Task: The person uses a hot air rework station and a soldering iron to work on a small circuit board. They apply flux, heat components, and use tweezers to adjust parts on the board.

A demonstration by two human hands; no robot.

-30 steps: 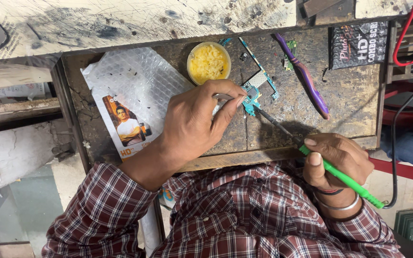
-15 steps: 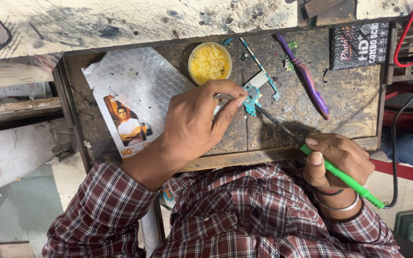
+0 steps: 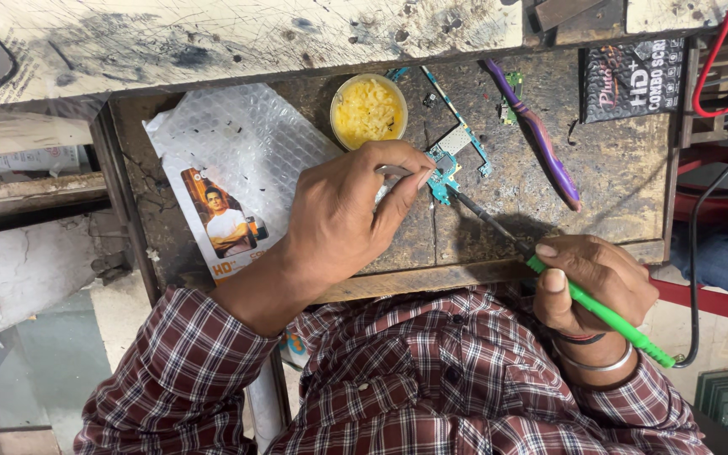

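A small blue-green circuit board (image 3: pixel 457 156) lies on a worn wooden bench (image 3: pixel 617 177). My left hand (image 3: pixel 343 223) pinches thin metal tweezers (image 3: pixel 398 173) whose tip meets the board's near corner. My right hand (image 3: pixel 591 282) grips a green-handled soldering iron (image 3: pixel 608 316), and its dark tip touches that same corner of the board. A round tin of yellow flux paste (image 3: pixel 369 109) stands just beyond my left hand.
A bubble-wrap pouch with a printed card (image 3: pixel 229 168) lies left of the board. A purple toothbrush (image 3: pixel 537 135) rests to the right, near a black packet (image 3: pixel 632 77). Red and black cables (image 3: pixel 701 168) run along the right edge.
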